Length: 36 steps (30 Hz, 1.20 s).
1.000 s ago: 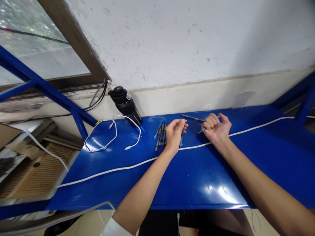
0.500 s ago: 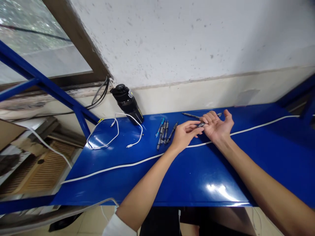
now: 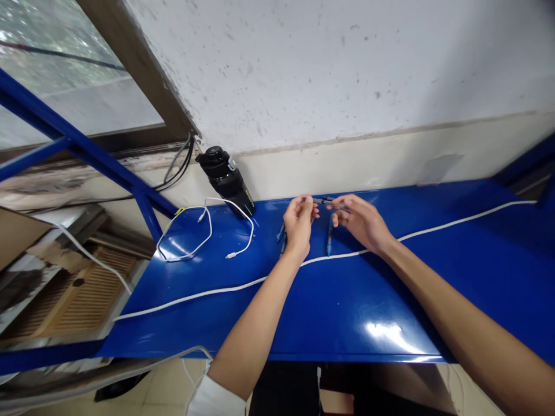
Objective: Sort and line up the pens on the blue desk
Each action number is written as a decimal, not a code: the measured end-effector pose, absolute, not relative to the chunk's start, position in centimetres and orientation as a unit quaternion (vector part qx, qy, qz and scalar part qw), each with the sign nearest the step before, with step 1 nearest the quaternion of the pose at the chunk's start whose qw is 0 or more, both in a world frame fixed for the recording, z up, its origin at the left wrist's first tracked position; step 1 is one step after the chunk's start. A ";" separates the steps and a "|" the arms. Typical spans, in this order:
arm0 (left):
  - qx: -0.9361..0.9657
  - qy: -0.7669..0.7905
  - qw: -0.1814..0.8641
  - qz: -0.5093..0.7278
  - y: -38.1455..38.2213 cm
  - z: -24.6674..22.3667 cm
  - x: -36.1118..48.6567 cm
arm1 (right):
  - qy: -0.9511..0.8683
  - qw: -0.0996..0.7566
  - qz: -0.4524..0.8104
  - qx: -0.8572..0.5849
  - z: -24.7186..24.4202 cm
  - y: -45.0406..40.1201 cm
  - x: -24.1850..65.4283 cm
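**Q:** What's the left hand (image 3: 299, 222) doing?

**A:** Pinching; its thumb and fingertips (image 3: 309, 199) close on one end of a slim dark pen-shaped tool (image 3: 323, 200), held up near the back of a blue metal table (image 3: 347, 300).

**Q:** And the right hand (image 3: 362, 222)?

**A:** Its fingers are loosely curled and reach in from the other side; they are at the far end of the tool, though I cannot tell whether they grip it or only touch it.

**Q:** What's lying below the hands?

**A:** A slim blue tool (image 3: 330, 234) lies on the table between them; more slim tools (image 3: 281, 234) lie just beside the left hand, mostly hidden, so I can't count them.

**Q:** What else is on the table?

**A:** A long white cable (image 3: 208, 294) runs along it and passes under the left wrist; further left lies a looped white charging cable (image 3: 184, 234), just beside a black bottle (image 3: 225, 182) standing at the back by the white wall (image 3: 347, 115).
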<state>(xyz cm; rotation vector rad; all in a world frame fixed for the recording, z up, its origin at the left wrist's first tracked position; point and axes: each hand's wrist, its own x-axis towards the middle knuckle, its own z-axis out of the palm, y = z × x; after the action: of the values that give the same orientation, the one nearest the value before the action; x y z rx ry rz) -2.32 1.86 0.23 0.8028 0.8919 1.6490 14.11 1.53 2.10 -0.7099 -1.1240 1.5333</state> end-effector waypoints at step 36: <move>0.685 0.463 0.278 0.490 0.8 -0.3 -2.3 | -0.835 0.269 0.116 -0.465 1.2 -0.1 15.4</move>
<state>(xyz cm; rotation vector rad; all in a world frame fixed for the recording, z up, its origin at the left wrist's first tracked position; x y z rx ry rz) -2.34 0.80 -0.35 1.8382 1.2422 1.3149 15.42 -0.05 1.20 -1.2543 -2.2518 0.3141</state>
